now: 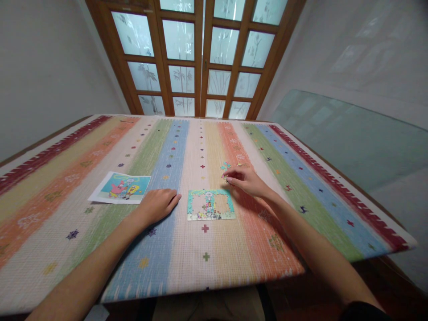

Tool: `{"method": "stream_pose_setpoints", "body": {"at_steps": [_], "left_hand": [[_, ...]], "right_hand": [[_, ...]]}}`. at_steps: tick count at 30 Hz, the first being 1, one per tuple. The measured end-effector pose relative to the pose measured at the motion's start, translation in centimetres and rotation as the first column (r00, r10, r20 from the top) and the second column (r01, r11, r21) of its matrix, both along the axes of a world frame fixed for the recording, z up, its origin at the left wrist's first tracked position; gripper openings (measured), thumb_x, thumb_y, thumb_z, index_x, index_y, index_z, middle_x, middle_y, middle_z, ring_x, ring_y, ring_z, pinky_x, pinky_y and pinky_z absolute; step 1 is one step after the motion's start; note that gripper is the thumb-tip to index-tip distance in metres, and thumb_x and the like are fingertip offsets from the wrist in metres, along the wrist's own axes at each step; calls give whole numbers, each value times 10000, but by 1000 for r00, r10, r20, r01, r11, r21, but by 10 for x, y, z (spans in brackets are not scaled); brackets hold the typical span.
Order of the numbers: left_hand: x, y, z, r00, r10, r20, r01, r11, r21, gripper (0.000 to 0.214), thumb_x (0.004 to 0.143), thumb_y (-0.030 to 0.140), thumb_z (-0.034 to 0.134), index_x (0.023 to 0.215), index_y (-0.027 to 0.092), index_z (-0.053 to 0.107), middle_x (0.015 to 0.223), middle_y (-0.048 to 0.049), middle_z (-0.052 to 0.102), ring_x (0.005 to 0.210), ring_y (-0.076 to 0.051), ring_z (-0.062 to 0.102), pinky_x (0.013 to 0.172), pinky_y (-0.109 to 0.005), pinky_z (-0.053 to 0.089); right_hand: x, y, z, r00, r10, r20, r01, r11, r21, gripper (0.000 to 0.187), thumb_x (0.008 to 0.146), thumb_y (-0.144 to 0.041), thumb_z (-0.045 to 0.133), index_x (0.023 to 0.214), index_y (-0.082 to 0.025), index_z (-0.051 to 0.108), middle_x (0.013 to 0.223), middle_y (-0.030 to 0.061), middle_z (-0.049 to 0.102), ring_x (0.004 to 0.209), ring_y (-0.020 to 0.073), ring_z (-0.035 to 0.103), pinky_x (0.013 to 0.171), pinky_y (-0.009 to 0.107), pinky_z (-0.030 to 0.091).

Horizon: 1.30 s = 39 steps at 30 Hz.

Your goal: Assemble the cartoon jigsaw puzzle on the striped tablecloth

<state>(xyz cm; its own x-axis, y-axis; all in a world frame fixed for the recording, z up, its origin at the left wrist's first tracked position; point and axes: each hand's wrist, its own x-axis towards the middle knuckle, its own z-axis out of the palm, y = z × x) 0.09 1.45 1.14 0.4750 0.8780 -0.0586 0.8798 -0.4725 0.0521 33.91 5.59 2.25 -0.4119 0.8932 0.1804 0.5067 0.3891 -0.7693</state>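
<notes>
A partly assembled jigsaw puzzle [228, 216] lies flat on the cloth in front of me. Its border is joined, some figure pieces stand in the middle, and gaps show the cloth through them. Just past its upper right corner, my right hand [246, 180] pinches a small puzzle piece [224, 178] between thumb and fingertips. Loose turquoise puzzle pieces [225, 166] lie right behind those fingers. My left hand [159, 205] rests on the table left of the puzzle, fingers curled in and nothing seen in them. Beside it lies a printed reference picture [124, 186] with cartoon figures on white paper.
A striped, patterned tablecloth [190, 263] covers the wide table. Beyond the far edge stands a wooden door with frosted panes [179, 40]. A pale glass panel [354, 133] leans by the right wall.
</notes>
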Motion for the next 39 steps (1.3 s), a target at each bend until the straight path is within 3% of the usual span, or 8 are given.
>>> {"method": "stream_pose_setpoints", "body": {"at_steps": [2, 6, 11, 19, 26, 32, 39], "left_hand": [[0, 0, -1, 1000, -3, 11, 3, 1000, 4, 506, 1058, 419, 263, 849, 181, 657, 904, -145, 746, 844, -280, 698, 746, -375, 474], [-1, 0, -1, 1000, -7, 20, 7, 1000, 8, 498, 1053, 422, 274, 827, 187, 650, 883, -139, 742, 824, -275, 694, 736, -371, 473], [-1, 1, -1, 999, -7, 34, 7, 1000, 3, 490, 1051, 423, 279, 818, 193, 644, 879, -144, 737, 827, -285, 694, 739, -378, 474], [-3, 1, -3, 999, -4, 54, 4, 1000, -1, 485, 1047, 430, 285, 811, 191, 636, 872, -145, 732, 820, -292, 696, 742, -388, 472], [-4, 2, -5, 998, -12, 68, 11, 1000, 9, 489, 1043, 447, 293, 807, 194, 639, 848, -134, 728, 804, -278, 688, 736, -379, 477], [-5, 2, -6, 998, -15, 61, 14, 1000, 18, 493, 1044, 445, 291, 807, 195, 643, 832, -130, 729, 789, -269, 679, 727, -370, 479], [-2, 2, -3, 999, -3, 40, 3, 1000, -5, 475, 1049, 431, 297, 819, 196, 639, 875, -143, 733, 824, -293, 693, 741, -387, 468]], "right_hand": [[-3, -11, -5, 996, 13, -91, -20, 997, -80, 244, 905, -312, 642, 1084, -181, 743, 994, 102, 759, 819, 204, 695, 771, 375, 585], [-10, -32, -13, 989, -1, -147, -13, 995, -97, 250, 913, -331, 648, 1100, -206, 757, 994, 100, 771, 834, 213, 709, 780, 393, 598], [-18, -49, -13, 999, 32, -17, -33, 998, -58, 203, 905, -279, 660, 1063, -248, 784, 1060, 89, 789, 925, 237, 723, 828, 415, 583], [-29, -57, -11, 963, 83, 255, -112, 988, 103, 159, 944, -241, 636, 916, -300, 782, 922, 24, 783, 890, 220, 674, 850, 405, 512], [-31, -59, -12, 958, 58, 282, -100, 986, 136, 149, 934, -229, 640, 948, -299, 770, 920, 26, 774, 911, 233, 645, 853, 416, 496], [-32, -59, -11, 959, 71, 273, -102, 990, 101, 172, 944, -260, 629, 817, -281, 744, 852, 10, 758, 837, 206, 647, 801, 376, 482], [-35, -62, -6, 948, 40, 315, -84, 989, 126, 147, 931, -247, 642, 808, -255, 723, 818, 22, 741, 802, 210, 623, 792, 377, 454]]}}
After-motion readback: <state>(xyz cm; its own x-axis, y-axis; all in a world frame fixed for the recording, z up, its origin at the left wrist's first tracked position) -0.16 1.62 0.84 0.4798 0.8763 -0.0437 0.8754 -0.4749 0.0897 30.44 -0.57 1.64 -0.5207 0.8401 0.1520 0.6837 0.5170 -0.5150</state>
